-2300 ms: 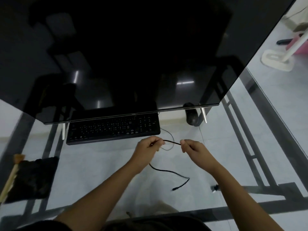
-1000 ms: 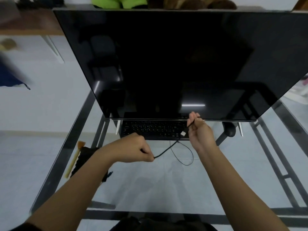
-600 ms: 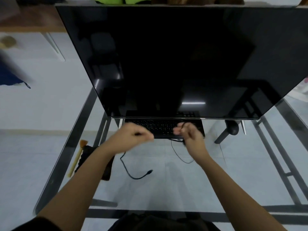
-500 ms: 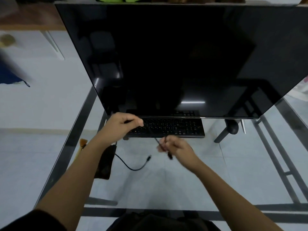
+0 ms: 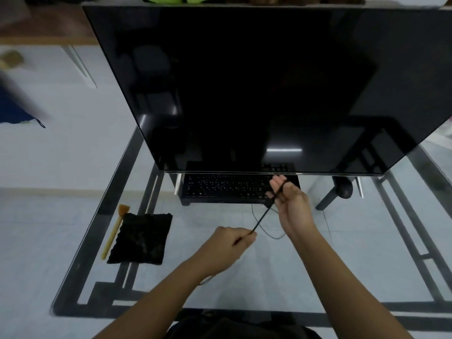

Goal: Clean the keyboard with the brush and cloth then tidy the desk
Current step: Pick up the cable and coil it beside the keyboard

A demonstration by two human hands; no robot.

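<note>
My left hand is nearest me, fingers curled and pinching the thin black cable at its lower end; up and to the right, my right hand has the cable running across its loosely opened fingers, wrapped or looped there, I can't tell exactly how. Between the two the cable is pulled straight, and a slack loop of it sags on the glass desk just beside my right wrist. I read this as the tidying step: I'm coiling the lead. Next I need to carry the left end round the right fingers again, keeping light tension so the loops stack and don't slip off. Out to the left of my left hand lies the dark cloth, flat, with the yellow brush touching its left edge, both put down. Just beyond my right fingertips sits the keyboard, tucked under the big dark monitor.
</note>
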